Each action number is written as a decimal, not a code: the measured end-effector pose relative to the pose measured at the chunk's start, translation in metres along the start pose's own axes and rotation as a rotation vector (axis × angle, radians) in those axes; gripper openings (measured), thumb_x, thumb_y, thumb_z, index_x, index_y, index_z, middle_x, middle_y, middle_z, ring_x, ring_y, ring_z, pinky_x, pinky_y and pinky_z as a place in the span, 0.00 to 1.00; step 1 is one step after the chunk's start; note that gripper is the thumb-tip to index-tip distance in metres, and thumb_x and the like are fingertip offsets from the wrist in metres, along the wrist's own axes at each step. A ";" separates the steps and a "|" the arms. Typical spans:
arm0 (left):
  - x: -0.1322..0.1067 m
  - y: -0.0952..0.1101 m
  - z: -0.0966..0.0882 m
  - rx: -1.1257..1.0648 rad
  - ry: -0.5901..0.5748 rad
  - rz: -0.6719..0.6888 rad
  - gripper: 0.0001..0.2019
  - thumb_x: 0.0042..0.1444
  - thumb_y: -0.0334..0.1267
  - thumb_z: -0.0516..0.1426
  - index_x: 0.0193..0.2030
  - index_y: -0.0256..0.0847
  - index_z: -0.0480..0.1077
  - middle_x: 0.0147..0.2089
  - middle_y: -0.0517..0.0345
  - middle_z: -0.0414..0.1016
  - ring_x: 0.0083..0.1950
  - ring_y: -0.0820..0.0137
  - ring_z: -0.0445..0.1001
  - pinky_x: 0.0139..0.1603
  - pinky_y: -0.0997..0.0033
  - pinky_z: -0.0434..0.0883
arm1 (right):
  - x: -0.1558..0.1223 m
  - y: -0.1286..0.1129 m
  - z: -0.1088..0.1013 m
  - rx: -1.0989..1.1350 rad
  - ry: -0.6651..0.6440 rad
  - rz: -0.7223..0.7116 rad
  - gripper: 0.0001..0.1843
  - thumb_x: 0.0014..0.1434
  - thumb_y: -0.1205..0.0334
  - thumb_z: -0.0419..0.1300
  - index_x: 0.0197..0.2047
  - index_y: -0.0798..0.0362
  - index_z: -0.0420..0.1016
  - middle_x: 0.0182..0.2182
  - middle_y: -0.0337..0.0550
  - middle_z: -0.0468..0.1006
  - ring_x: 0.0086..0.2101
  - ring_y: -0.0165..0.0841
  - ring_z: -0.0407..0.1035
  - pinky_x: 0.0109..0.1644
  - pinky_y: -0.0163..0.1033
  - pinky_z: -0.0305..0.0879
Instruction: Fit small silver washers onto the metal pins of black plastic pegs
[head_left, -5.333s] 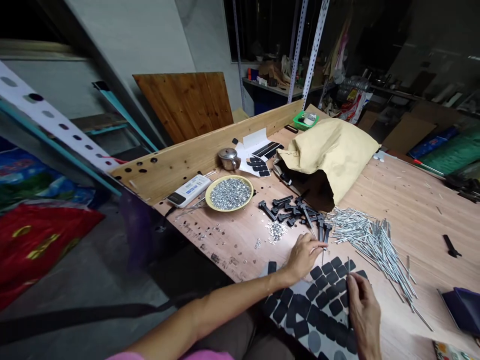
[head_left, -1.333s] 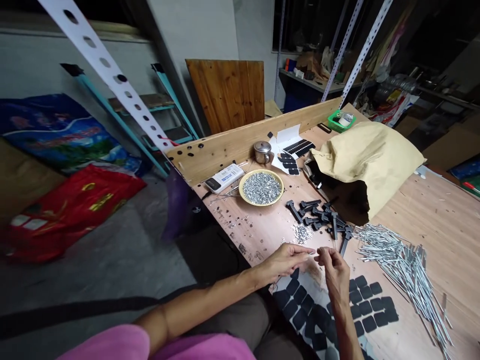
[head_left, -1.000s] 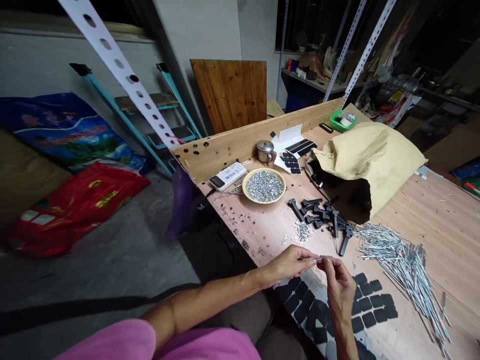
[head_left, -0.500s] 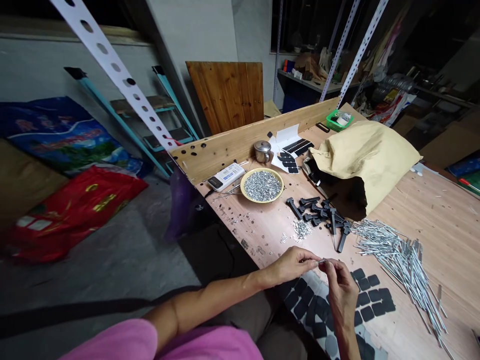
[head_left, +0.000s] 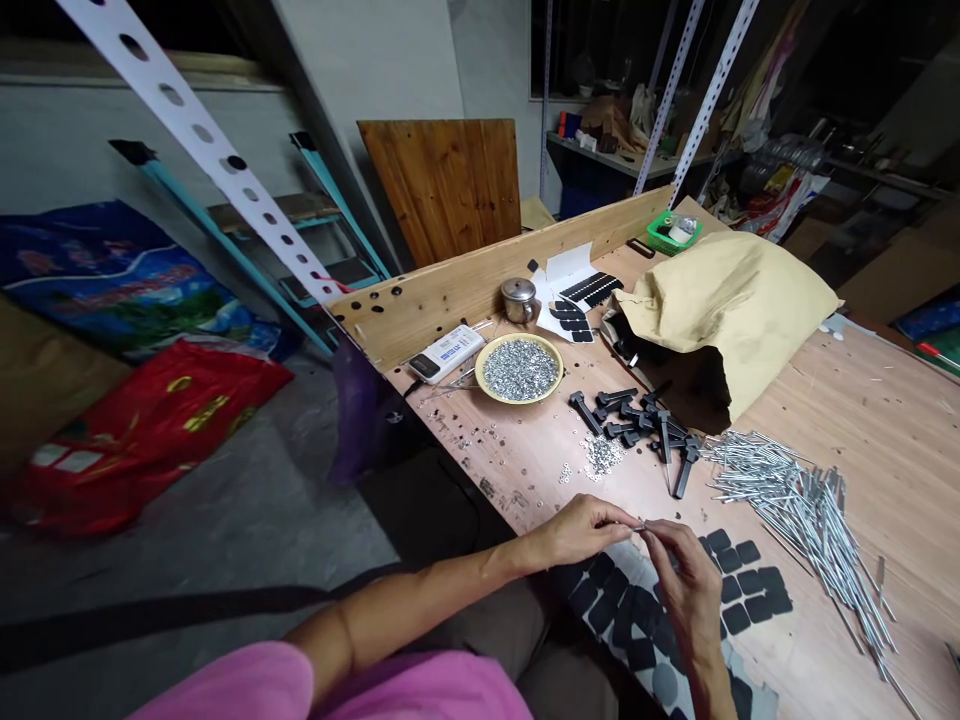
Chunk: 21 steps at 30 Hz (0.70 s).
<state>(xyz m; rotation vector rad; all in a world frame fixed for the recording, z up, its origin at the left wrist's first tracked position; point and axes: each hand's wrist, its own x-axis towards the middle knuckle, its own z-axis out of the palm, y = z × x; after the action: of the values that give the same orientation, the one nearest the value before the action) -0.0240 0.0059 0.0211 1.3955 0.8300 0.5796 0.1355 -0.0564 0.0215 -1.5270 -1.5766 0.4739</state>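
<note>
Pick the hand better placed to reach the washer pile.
Left, probably: the left hand sits just below the washer pile, nearer than the right hand, which is over the black pads. Both hands are at a small metal piece.

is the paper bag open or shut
Open: the paper bag lies on its side, its mouth gaping dark beside the black plastic pieces.

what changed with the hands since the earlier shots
The left hand and right hand, apart in the earliest picture, have moved toward each other and now meet at the fingertips on a small silver piece, above the black pads. The pile of silver rods and yellow dish of washers stayed where they were.
</note>
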 end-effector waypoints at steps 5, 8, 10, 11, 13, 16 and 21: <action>-0.002 0.000 -0.005 0.096 -0.131 0.057 0.12 0.54 0.29 0.55 0.42 0.39 0.77 0.43 0.53 0.79 0.46 0.67 0.76 0.48 0.76 0.68 | 0.000 0.003 -0.010 0.144 -0.115 0.143 0.14 0.52 0.48 0.61 0.28 0.51 0.76 0.24 0.42 0.76 0.26 0.32 0.71 0.28 0.34 0.68; -0.002 0.002 -0.005 0.110 -0.157 0.067 0.11 0.54 0.29 0.55 0.41 0.39 0.78 0.37 0.55 0.80 0.39 0.70 0.76 0.39 0.79 0.68 | -0.002 0.003 -0.013 0.091 -0.127 0.117 0.15 0.53 0.47 0.60 0.28 0.50 0.78 0.26 0.44 0.77 0.27 0.33 0.72 0.28 0.34 0.69; -0.002 0.003 -0.006 0.107 -0.192 0.014 0.11 0.54 0.31 0.55 0.41 0.37 0.77 0.25 0.59 0.75 0.26 0.75 0.70 0.28 0.81 0.63 | -0.004 0.003 -0.014 0.049 -0.133 0.068 0.15 0.55 0.48 0.58 0.30 0.50 0.78 0.27 0.44 0.78 0.27 0.33 0.73 0.29 0.34 0.69; -0.002 0.003 -0.006 0.088 -0.218 -0.027 0.12 0.55 0.33 0.55 0.42 0.36 0.77 0.20 0.62 0.70 0.22 0.78 0.65 0.24 0.81 0.59 | -0.005 0.003 -0.015 0.027 -0.135 0.036 0.14 0.56 0.50 0.58 0.31 0.50 0.78 0.27 0.45 0.78 0.28 0.33 0.73 0.29 0.34 0.69; -0.001 0.003 -0.007 0.014 -0.271 -0.105 0.14 0.55 0.35 0.55 0.45 0.33 0.76 0.15 0.67 0.60 0.18 0.80 0.56 0.20 0.81 0.53 | -0.008 0.003 -0.017 -0.011 -0.140 -0.017 0.12 0.58 0.53 0.57 0.32 0.50 0.78 0.28 0.44 0.78 0.28 0.33 0.73 0.31 0.34 0.69; 0.001 0.000 -0.006 -0.083 -0.316 -0.170 0.17 0.55 0.39 0.56 0.47 0.32 0.74 0.15 0.69 0.56 0.17 0.81 0.52 0.19 0.80 0.51 | -0.010 0.002 -0.019 -0.054 -0.144 -0.067 0.09 0.59 0.57 0.56 0.33 0.50 0.76 0.29 0.43 0.77 0.29 0.32 0.73 0.32 0.33 0.69; -0.001 -0.006 0.002 0.121 -0.215 0.006 0.12 0.56 0.36 0.54 0.42 0.35 0.76 0.22 0.60 0.71 0.24 0.75 0.68 0.27 0.79 0.63 | -0.010 0.000 -0.017 -0.113 -0.081 -0.166 0.10 0.60 0.57 0.55 0.33 0.50 0.75 0.29 0.42 0.78 0.29 0.33 0.74 0.33 0.33 0.70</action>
<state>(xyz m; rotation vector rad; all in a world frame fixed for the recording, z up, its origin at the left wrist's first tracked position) -0.0237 0.0034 0.0155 1.5412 0.6973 0.3804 0.1477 -0.0705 0.0284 -1.4606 -1.8030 0.3618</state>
